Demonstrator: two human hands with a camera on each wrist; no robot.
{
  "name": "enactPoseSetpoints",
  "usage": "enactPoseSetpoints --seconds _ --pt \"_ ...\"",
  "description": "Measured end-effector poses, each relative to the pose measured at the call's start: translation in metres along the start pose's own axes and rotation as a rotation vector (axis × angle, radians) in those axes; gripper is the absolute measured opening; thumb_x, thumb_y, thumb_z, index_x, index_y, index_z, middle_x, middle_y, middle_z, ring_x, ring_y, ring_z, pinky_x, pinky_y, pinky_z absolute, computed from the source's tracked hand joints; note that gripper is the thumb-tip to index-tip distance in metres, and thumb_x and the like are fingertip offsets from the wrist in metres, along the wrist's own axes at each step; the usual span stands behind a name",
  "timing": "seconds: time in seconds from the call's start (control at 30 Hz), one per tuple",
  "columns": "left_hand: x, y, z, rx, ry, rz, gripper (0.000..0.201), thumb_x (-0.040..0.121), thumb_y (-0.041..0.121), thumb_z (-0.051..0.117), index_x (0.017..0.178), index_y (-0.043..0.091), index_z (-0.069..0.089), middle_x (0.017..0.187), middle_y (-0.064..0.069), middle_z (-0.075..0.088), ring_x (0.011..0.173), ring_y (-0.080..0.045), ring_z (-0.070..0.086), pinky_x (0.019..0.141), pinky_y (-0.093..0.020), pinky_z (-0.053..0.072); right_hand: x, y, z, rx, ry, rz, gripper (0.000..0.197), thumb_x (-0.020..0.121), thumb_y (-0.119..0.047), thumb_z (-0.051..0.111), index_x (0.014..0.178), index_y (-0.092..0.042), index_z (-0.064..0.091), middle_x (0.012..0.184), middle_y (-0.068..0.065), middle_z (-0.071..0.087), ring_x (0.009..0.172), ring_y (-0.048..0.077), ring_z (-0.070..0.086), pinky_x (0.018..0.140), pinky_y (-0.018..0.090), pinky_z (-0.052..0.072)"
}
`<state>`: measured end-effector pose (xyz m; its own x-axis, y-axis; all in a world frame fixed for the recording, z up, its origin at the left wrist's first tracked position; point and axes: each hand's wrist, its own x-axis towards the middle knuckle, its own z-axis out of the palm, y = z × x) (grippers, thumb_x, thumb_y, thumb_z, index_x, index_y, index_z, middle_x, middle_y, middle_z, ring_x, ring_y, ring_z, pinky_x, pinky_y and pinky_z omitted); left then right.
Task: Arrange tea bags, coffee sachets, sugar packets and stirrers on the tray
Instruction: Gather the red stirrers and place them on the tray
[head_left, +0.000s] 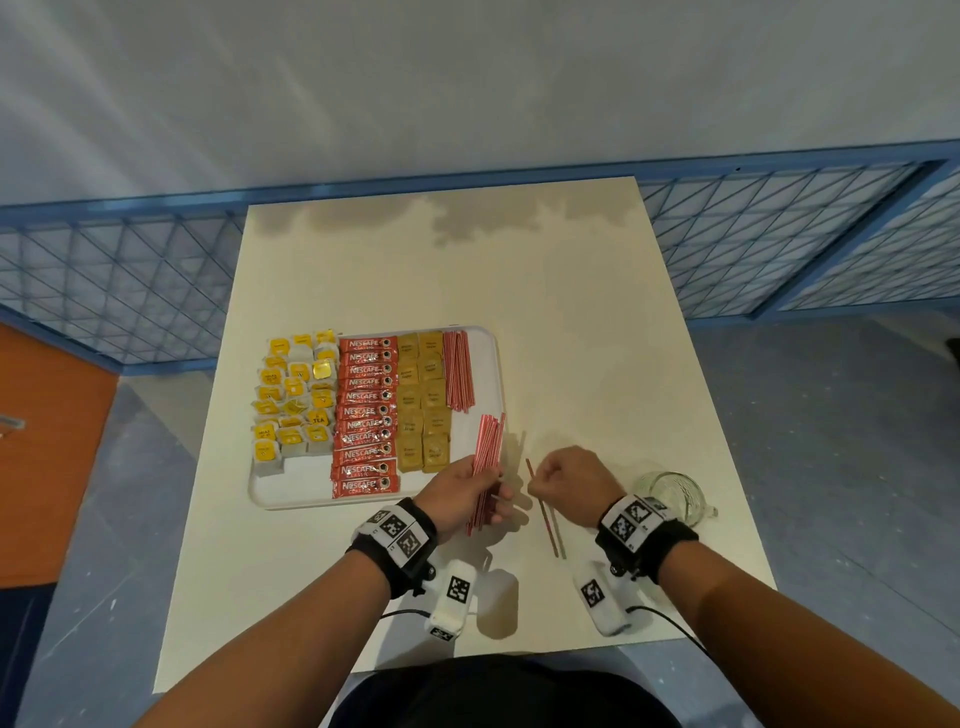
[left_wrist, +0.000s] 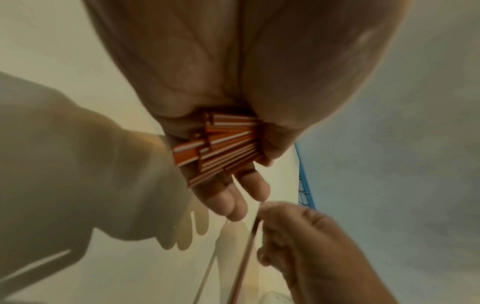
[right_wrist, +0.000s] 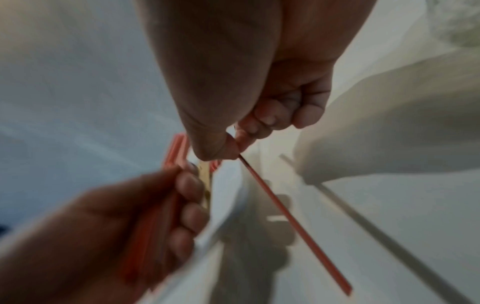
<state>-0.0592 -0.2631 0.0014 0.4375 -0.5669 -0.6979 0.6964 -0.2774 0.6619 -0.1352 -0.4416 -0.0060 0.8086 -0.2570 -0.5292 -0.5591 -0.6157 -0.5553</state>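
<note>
A white tray (head_left: 483, 364) on the cream table holds yellow tea bags (head_left: 293, 395), red coffee sachets (head_left: 366, 415), brown sugar packets (head_left: 423, 400) and a row of red-striped stirrers (head_left: 457, 371). Just off the tray's near right corner my left hand (head_left: 462, 493) grips a bundle of stirrers (head_left: 485, 462); the left wrist view shows the bundle's ends (left_wrist: 221, 148) fanned across the palm. My right hand (head_left: 566, 486) pinches a single stirrer (head_left: 545, 514) between thumb and forefinger, and in the right wrist view that single stirrer (right_wrist: 291, 220) slants down towards the table.
A glass jug (head_left: 672, 493) stands at the table's right, just behind my right wrist. Blue mesh fencing (head_left: 779, 234) runs behind the table. The table's far half (head_left: 441, 270) is bare.
</note>
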Motion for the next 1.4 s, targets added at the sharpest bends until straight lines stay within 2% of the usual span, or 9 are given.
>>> enactPoseSetpoints --seconds 0.1,0.3,0.43,0.6,0.7,0.93,1.13,1.27,1.4 --pt "0.0 0.004 0.004 -0.019 -0.008 -0.002 0.014 0.108 0.013 0.042 0.109 0.002 0.051 0.086 -0.016 0.069 0.07 -0.027 0.065 0.059 -0.032 0.054 0.0 -0.019 -0.015 0.261 0.09 -0.062 0.031 0.082 -0.018 0.067 0.054 -0.022 0.054 0.048 -0.016 0.051 0.048 0.001 0.044 0.053 0.016 0.036" --pt "-0.002 0.012 0.011 -0.013 -0.038 0.022 0.017 0.109 0.018 0.042 0.11 0.004 0.052 0.08 -0.012 0.069 0.071 -0.029 0.068 0.067 -0.036 0.058 0.01 -0.035 -0.014 0.534 0.184 -0.059 0.013 0.088 -0.015 0.068 0.075 -0.013 0.072 0.065 -0.01 0.062 0.054 -0.001 0.051 0.056 0.013 0.042" --pt "-0.002 0.013 0.011 0.029 -0.039 0.06 0.015 0.109 0.017 0.042 0.108 0.007 0.053 0.07 -0.005 0.059 0.061 -0.024 0.063 0.058 -0.03 0.053 0.015 -0.035 -0.01 0.596 0.199 -0.041 0.01 0.09 -0.014 0.069 0.081 -0.016 0.073 0.068 -0.013 0.065 0.055 -0.007 0.055 0.062 0.014 0.042" --pt "-0.005 0.015 0.01 0.108 -0.072 0.101 0.015 0.109 0.021 0.043 0.101 0.011 0.05 0.068 0.0 0.052 0.052 -0.017 0.052 0.049 -0.026 0.043 0.023 -0.036 -0.023 0.638 0.206 -0.064 0.027 0.096 -0.037 0.064 0.119 -0.022 0.064 0.103 -0.005 0.066 0.091 0.012 0.067 0.087 0.035 0.054" --pt "-0.006 0.017 0.011 0.133 -0.093 0.098 0.019 0.108 0.029 0.046 0.097 0.014 0.046 0.066 0.004 0.049 0.05 -0.014 0.046 0.049 -0.026 0.039 0.025 -0.047 -0.035 0.64 0.089 -0.132 0.036 0.106 -0.035 0.05 0.137 -0.02 0.057 0.126 -0.003 0.065 0.114 0.013 0.063 0.099 0.033 0.05" --pt "-0.015 0.03 0.015 0.217 -0.084 0.141 0.034 0.106 0.035 0.047 0.079 0.015 0.041 0.054 0.006 0.044 0.043 -0.009 0.04 0.044 -0.022 0.038 0.029 -0.055 -0.034 0.397 0.018 -0.285 0.034 0.107 -0.031 0.047 0.128 -0.012 0.065 0.121 0.002 0.071 0.111 0.014 0.064 0.103 0.033 0.048" --pt "-0.019 0.029 0.011 0.39 -0.096 0.143 0.035 0.101 0.034 0.059 0.075 0.016 0.047 0.052 0.006 0.048 0.042 -0.011 0.041 0.046 -0.024 0.036 0.021 -0.063 -0.049 0.13 0.093 -0.303 0.053 0.096 -0.059 0.053 0.072 -0.013 0.063 0.069 0.008 0.064 0.061 0.021 0.059 0.065 0.038 0.049" --pt "-0.019 0.029 0.01 0.496 -0.073 0.139 0.038 0.094 0.045 0.066 0.07 0.018 0.053 0.05 -0.001 0.05 0.042 -0.016 0.044 0.047 -0.029 0.034 0.023 -0.067 -0.044 -0.035 0.079 -0.321 0.051 0.097 -0.041 0.058 0.06 -0.007 0.053 0.06 0.01 0.056 0.054 0.019 0.047 0.06 0.039 0.043" --pt "-0.021 0.03 0.013 0.33 -0.09 0.136 0.03 0.098 0.026 0.065 0.075 0.012 0.054 0.052 0.002 0.052 0.042 -0.013 0.046 0.045 -0.025 0.036 0.024 -0.066 -0.042 0.042 0.133 -0.326 0.044 0.096 -0.028 0.059 0.063 0.001 0.054 0.061 0.017 0.058 0.054 0.018 0.043 0.06 0.042 0.041"
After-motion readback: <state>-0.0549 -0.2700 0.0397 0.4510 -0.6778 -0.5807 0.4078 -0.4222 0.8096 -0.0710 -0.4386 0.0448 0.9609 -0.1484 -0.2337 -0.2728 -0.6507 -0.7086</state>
